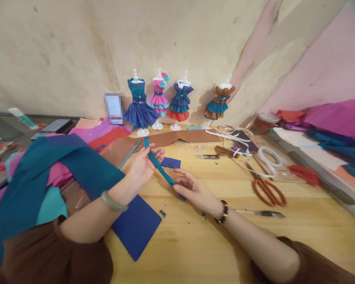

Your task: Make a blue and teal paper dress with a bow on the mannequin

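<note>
A narrow teal strip (162, 169), fabric or crepe paper, runs slantwise between my hands above the wooden table. My left hand (144, 165) pinches its upper end between thumb and fingers, the other fingers loosely curled. Near the lower end, my right hand (192, 188) has thumb and fingers closed on the strip, whose tip sticks out below. A small blue piece (171, 162) lies just behind the strip. In front of my left forearm is a folded dark blue sheet (137, 227). Small dark scraps (162, 213) are scattered near it.
Several miniature dress forms, including a teal-and-blue one (138, 100), stand along the wall. Orange-handled scissors (266, 187), a pen (263, 213), thread snips (207, 156) and a white tape roll (270, 157) lie to the right. Coloured sheets (85, 152) pile up at left. A phone (114, 108) leans at the back.
</note>
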The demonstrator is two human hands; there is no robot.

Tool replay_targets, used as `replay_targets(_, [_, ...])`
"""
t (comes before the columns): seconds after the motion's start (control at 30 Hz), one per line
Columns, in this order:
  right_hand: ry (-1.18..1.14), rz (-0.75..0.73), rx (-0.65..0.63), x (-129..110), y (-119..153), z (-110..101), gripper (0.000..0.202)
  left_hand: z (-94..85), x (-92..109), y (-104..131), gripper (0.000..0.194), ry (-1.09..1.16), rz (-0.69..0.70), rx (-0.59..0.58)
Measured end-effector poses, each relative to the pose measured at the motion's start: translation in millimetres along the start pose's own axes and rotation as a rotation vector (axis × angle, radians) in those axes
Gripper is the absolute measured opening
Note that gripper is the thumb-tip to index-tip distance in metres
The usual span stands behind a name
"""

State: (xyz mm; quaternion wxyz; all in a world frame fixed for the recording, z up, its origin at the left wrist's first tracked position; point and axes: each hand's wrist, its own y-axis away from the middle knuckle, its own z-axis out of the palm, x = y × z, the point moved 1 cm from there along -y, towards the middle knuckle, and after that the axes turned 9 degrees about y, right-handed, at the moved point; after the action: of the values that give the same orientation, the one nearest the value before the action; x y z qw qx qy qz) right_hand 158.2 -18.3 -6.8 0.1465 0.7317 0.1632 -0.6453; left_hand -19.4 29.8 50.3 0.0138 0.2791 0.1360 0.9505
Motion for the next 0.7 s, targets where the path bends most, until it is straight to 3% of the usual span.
replay_targets(0.23, [0.015,0.041,0.056,-1,-3,-5,0.052,-3.7,11,-10,0.016,0.009,0.067,-0.003])
replay_targets(0.3, [-0.014,0.043,0.112,0,-5,-8,0.052,-10.1,4,-11,0.018,-0.115,-0.055,-0.004])
replay_targets(0.33, [-0.025,0.038,0.141,0,-6,-10,0.051,-13.6,-3,-9,0.021,-0.207,-0.187,-0.016])
replay_targets(0.4, [-0.042,0.018,0.184,2,-8,-12,0.051,-19.5,-18,-4,0.022,-0.362,-0.473,-0.142])
replay_targets(0.43, [-0.042,0.007,0.190,3,-9,-13,0.051,-21.7,-24,-1,0.020,-0.393,-0.531,-0.200])
replay_targets(0.47, [-0.036,0.000,0.187,3,-9,-14,0.051,-23.5,-29,1,0.014,-0.422,-0.549,-0.238])
replay_targets(0.6, [0.054,-0.049,0.141,4,-6,-15,0.050,-27.2,-37,6,0.007,-0.461,-0.492,-0.182])
replay_targets(0.7, [0.226,-0.192,0.130,2,-2,-15,0.052,-27.8,-36,3,0.003,-0.425,-0.446,-0.166])
